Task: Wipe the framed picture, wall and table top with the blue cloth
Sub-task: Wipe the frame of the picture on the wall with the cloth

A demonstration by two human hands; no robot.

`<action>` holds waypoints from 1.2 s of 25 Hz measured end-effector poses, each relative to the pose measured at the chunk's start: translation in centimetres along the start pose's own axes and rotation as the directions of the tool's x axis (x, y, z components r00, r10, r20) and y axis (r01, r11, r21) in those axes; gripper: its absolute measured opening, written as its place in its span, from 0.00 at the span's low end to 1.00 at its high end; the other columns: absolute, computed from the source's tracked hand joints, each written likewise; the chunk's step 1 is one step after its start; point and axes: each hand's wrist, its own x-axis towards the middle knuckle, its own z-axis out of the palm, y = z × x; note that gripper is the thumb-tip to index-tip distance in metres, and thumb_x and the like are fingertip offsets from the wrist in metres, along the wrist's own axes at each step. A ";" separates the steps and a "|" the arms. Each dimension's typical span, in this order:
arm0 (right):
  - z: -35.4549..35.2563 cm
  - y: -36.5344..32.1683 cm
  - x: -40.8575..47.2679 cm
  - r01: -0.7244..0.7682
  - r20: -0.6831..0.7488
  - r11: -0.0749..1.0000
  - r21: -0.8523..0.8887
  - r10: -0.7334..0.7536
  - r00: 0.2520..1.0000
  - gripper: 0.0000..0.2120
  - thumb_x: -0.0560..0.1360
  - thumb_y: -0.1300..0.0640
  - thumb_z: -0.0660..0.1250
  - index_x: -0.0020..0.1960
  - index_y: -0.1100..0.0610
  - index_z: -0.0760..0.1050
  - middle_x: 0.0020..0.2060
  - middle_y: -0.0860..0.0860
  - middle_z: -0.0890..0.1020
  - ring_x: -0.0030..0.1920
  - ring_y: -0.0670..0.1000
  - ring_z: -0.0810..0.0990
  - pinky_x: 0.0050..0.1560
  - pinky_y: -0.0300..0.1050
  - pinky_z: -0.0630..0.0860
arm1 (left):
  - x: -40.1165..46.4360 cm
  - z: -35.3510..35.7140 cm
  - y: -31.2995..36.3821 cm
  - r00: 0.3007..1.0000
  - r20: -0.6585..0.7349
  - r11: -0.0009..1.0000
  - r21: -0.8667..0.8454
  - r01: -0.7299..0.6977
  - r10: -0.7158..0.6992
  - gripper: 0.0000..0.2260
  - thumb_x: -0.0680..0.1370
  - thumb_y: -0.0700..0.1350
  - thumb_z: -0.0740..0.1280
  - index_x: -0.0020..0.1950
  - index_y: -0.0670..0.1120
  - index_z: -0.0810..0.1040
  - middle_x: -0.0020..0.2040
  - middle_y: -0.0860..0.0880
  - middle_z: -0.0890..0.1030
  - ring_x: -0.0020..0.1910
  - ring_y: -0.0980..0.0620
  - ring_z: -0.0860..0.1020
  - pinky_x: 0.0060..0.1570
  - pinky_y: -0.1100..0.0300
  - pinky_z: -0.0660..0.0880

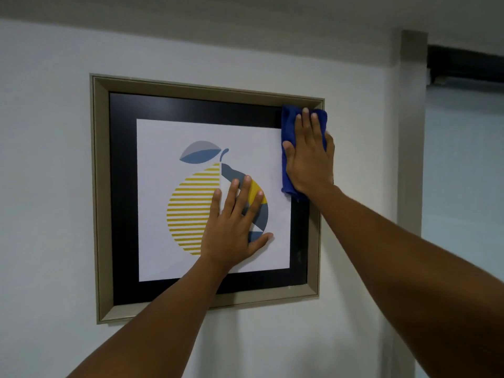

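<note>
A framed picture (103, 186) with a beige frame, black mat and a yellow-striped fruit print hangs on the pale wall (46, 132). My right hand (309, 156) presses a folded blue cloth (287, 121) flat against the glass at the picture's upper right corner. My left hand (234, 222) lies flat with fingers spread on the print's centre right, holding nothing. The table top is out of view.
A grey pillar or door jamb (411, 132) runs vertically right of the picture. Beyond it is a dark rail (463, 64) above a pale panel. The ceiling edge crosses the top of the view.
</note>
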 end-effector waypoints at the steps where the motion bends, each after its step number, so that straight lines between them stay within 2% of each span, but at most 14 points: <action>1: 0.4 0.0 -1.4 0.003 -0.027 1.000 0.006 -0.003 1.000 0.29 0.84 0.46 0.48 0.80 0.58 0.48 0.80 0.54 0.51 0.80 0.53 0.48 0.76 0.55 0.48 | 0.0 0.0 0.0 1.000 -0.004 1.000 0.002 -0.002 0.002 0.40 0.79 0.72 0.50 0.83 0.48 0.52 0.84 0.41 0.50 0.82 0.39 0.46 0.79 0.37 0.44; 6: 3.2 0.7 -13.5 0.006 -0.010 0.995 0.098 -0.005 1.000 0.29 0.83 0.47 0.49 0.80 0.58 0.50 0.80 0.54 0.53 0.80 0.53 0.48 0.77 0.56 0.52 | 0.1 -0.3 0.0 1.000 -0.008 1.000 0.008 -0.001 0.001 0.40 0.79 0.71 0.52 0.83 0.48 0.52 0.84 0.41 0.51 0.82 0.38 0.47 0.79 0.36 0.46; 10: 5.4 0.1 -21.3 -0.075 0.020 0.992 0.098 0.074 0.997 0.29 0.83 0.46 0.45 0.80 0.58 0.52 0.80 0.54 0.54 0.79 0.55 0.51 0.75 0.59 0.56 | 0.1 -0.2 -0.1 1.000 -0.003 1.000 0.014 -0.009 0.009 0.40 0.79 0.71 0.52 0.83 0.48 0.51 0.84 0.41 0.50 0.82 0.38 0.47 0.78 0.36 0.45; 13: 6.3 -2.0 -21.4 -0.183 0.037 0.979 0.092 0.181 0.983 0.29 0.83 0.45 0.43 0.80 0.56 0.48 0.80 0.55 0.53 0.79 0.57 0.50 0.76 0.60 0.51 | 0.1 -0.1 0.0 1.000 -0.006 1.000 0.004 -0.002 0.002 0.39 0.79 0.71 0.52 0.83 0.48 0.52 0.84 0.41 0.50 0.82 0.38 0.46 0.79 0.37 0.45; 15: 6.8 -3.6 -21.2 -0.192 0.023 0.980 0.060 0.191 0.981 0.29 0.83 0.44 0.41 0.80 0.55 0.46 0.80 0.56 0.53 0.79 0.58 0.50 0.76 0.59 0.45 | 0.1 0.0 0.2 1.000 -0.012 1.000 0.009 -0.004 0.004 0.39 0.80 0.70 0.52 0.83 0.48 0.52 0.84 0.41 0.50 0.82 0.38 0.47 0.78 0.36 0.45; 18: 7.1 -3.7 -21.4 -0.144 -0.001 0.989 0.025 0.144 0.990 0.29 0.83 0.44 0.42 0.81 0.54 0.45 0.80 0.56 0.52 0.80 0.57 0.48 0.76 0.58 0.42 | 0.1 0.1 0.1 1.000 -0.028 1.000 0.012 -0.005 0.005 0.38 0.80 0.69 0.51 0.83 0.48 0.53 0.84 0.41 0.50 0.82 0.38 0.47 0.78 0.36 0.45; 22: 6.9 -0.2 -21.1 0.121 0.010 0.990 -0.076 -0.121 0.993 0.30 0.83 0.43 0.47 0.81 0.55 0.48 0.80 0.55 0.51 0.80 0.57 0.49 0.77 0.59 0.44 | 0.0 0.3 -0.1 0.999 -0.030 1.000 0.006 -0.011 0.011 0.37 0.81 0.68 0.51 0.83 0.48 0.53 0.83 0.40 0.51 0.82 0.37 0.48 0.78 0.35 0.47; 24: 6.8 0.9 -20.9 0.206 0.032 0.968 -0.145 -0.204 0.979 0.31 0.82 0.42 0.50 0.80 0.55 0.50 0.80 0.56 0.51 0.79 0.57 0.50 0.77 0.59 0.45 | -0.1 0.2 0.0 0.999 -0.032 1.000 0.002 -0.017 0.017 0.37 0.81 0.68 0.53 0.83 0.47 0.54 0.83 0.40 0.52 0.82 0.37 0.48 0.78 0.36 0.47; 26: 6.4 1.0 -20.6 0.218 0.043 0.962 -0.164 -0.214 0.976 0.32 0.82 0.41 0.50 0.80 0.56 0.52 0.80 0.56 0.52 0.79 0.58 0.51 0.77 0.59 0.47 | 0.0 0.0 -0.1 0.999 -0.029 1.000 -0.001 -0.024 0.024 0.37 0.81 0.67 0.54 0.83 0.47 0.54 0.83 0.40 0.53 0.82 0.37 0.49 0.78 0.36 0.48; 30: 4.9 1.0 -18.2 0.238 0.050 0.967 -0.094 -0.234 0.971 0.29 0.83 0.43 0.47 0.80 0.56 0.53 0.80 0.57 0.53 0.79 0.59 0.51 0.76 0.58 0.51 | 0.0 -0.3 0.0 1.000 -0.008 1.000 -0.017 -0.011 0.011 0.36 0.81 0.67 0.54 0.83 0.47 0.55 0.83 0.40 0.52 0.82 0.38 0.49 0.78 0.35 0.50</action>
